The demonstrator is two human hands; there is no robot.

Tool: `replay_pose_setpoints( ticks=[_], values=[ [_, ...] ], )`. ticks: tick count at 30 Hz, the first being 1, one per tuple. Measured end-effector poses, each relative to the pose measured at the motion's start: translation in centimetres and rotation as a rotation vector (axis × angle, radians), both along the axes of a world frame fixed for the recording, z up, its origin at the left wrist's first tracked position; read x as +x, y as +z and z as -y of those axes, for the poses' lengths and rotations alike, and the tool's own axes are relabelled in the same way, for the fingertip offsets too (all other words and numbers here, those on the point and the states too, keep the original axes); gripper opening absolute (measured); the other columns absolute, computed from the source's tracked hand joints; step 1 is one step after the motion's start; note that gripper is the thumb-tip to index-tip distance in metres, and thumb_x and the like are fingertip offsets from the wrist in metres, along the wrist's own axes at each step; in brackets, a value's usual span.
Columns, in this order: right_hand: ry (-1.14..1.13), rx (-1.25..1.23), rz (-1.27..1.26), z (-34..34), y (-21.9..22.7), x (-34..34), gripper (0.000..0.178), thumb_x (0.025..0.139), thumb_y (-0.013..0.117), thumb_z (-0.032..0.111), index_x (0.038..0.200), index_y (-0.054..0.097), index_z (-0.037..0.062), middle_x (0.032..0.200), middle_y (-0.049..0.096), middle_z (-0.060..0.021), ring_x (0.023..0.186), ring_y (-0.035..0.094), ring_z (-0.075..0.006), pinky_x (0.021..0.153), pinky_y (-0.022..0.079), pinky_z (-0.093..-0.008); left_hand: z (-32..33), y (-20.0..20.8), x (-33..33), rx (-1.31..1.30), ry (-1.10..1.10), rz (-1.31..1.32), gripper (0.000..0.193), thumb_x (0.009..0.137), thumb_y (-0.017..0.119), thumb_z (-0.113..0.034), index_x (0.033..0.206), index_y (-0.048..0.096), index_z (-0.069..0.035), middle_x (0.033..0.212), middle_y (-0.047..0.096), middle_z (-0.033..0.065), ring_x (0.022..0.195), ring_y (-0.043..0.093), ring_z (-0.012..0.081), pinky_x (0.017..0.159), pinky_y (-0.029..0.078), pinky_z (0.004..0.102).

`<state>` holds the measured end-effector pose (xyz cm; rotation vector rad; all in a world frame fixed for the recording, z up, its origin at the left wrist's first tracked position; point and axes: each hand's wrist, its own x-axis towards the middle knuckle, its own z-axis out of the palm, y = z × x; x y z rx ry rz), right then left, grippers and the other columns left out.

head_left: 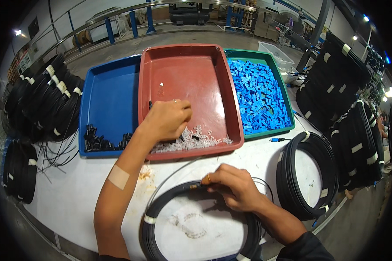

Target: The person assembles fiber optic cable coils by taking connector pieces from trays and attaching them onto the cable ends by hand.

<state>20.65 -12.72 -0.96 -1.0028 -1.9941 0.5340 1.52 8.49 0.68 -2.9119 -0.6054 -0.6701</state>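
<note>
Over the near left part of the red tray (187, 78), my left hand (166, 121) is closed, fingers curled down above a heap of small clear-white plastic pieces (191, 141). What its fingertips hold, if anything, is hidden. My right hand (233, 186) is closed in a pinch on the top of a coil of black cable (152, 217), beside a small brownish piece (193, 186) on the cable. White tape bands wrap the coil, which lies on the white table in front of me.
A blue tray (111, 87) with small black parts stands left; a green tray (287, 104) full of small blue connectors stands right. Another cable coil (287, 174) lies at the right. Stacked black coils (52, 100) rise at the left, and more coils (331, 82) at the right.
</note>
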Motion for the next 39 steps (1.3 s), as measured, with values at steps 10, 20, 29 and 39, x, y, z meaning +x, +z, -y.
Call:
replay_pose_setpoints(
  ticks=[10, 20, 29, 39],
  values=[
    [-0.006, 0.045, -0.140, 0.2, -0.8, -0.1, 0.026, 0.083, 0.070, -0.008, 0.106, 0.066, 0.0030, 0.094, 0.064, -0.0122, 0.084, 0.070, -0.0285, 0.071, 0.055, -0.0370, 4.3, 1.1, -2.6, -0.134, 0.201, 0.098, 0.015, 0.082, 0.075, -0.011, 0.095, 0.071, -0.005, 0.096, 0.072, 0.0098, 0.088, 0.070, 0.0303, 0.076, 0.056, 0.0402],
    [0.016, 0.048, -0.128, 0.4, -0.9, -0.1, 0.024, 0.083, 0.072, -0.007, 0.104, 0.067, 0.0028, 0.092, 0.065, -0.0106, 0.082, 0.067, -0.0284, 0.071, 0.052, -0.0365, 4.0, -1.0, 2.9, -0.043, -0.089, -0.071, 0.019, 0.082, 0.073, -0.008, 0.100, 0.077, -0.009, 0.104, 0.073, 0.0070, 0.100, 0.066, 0.0288, 0.084, 0.050, 0.0424],
    [0.015, 0.037, -0.085, 0.3, -0.7, 0.1, 0.025, 0.083, 0.073, -0.005, 0.105, 0.068, 0.0042, 0.092, 0.063, -0.0106, 0.077, 0.067, -0.0298, 0.067, 0.052, -0.0382, 3.0, -2.1, 2.2, -0.194, -0.152, 0.037, 0.019, 0.074, 0.072, 0.003, 0.091, 0.077, -0.005, 0.104, 0.071, 0.0077, 0.103, 0.065, 0.0295, 0.090, 0.053, 0.0407],
    [0.014, 0.025, -0.118, 0.4, -0.4, -0.2, 0.026, 0.082, 0.073, -0.008, 0.105, 0.068, 0.0023, 0.090, 0.064, -0.0104, 0.076, 0.065, -0.0261, 0.067, 0.051, -0.0358, 3.0, -2.3, 0.7, -0.339, -0.132, 0.053, 0.021, 0.074, 0.071, 0.009, 0.092, 0.075, -0.001, 0.103, 0.072, 0.0108, 0.098, 0.067, 0.0293, 0.083, 0.055, 0.0392]
  ],
)
